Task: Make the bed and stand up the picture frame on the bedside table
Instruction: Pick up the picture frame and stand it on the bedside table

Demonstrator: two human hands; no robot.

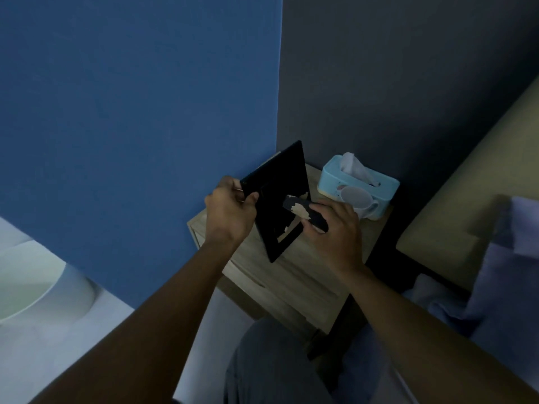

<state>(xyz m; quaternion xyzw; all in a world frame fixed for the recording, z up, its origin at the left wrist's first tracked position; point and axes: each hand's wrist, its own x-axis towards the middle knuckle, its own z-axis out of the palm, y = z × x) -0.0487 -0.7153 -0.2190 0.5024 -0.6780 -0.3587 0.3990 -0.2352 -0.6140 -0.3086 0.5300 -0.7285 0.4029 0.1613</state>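
Note:
A black picture frame [280,196] is held tilted above the wooden bedside table [294,272], its back side toward me. My left hand [230,211] grips the frame's left edge. My right hand [335,225] pinches the frame's worn black back stand [303,212], which sticks out from the back. The bed [478,310] with bluish bedding lies at the right, and a beige headboard [472,193] rises behind it.
A light blue tissue box [357,182] and a pale mug [360,204] sit at the table's back right. A blue wall stands to the left, a dark wall behind. My knee [277,365] is just below the table. A white rounded object [32,284] lies at the far left.

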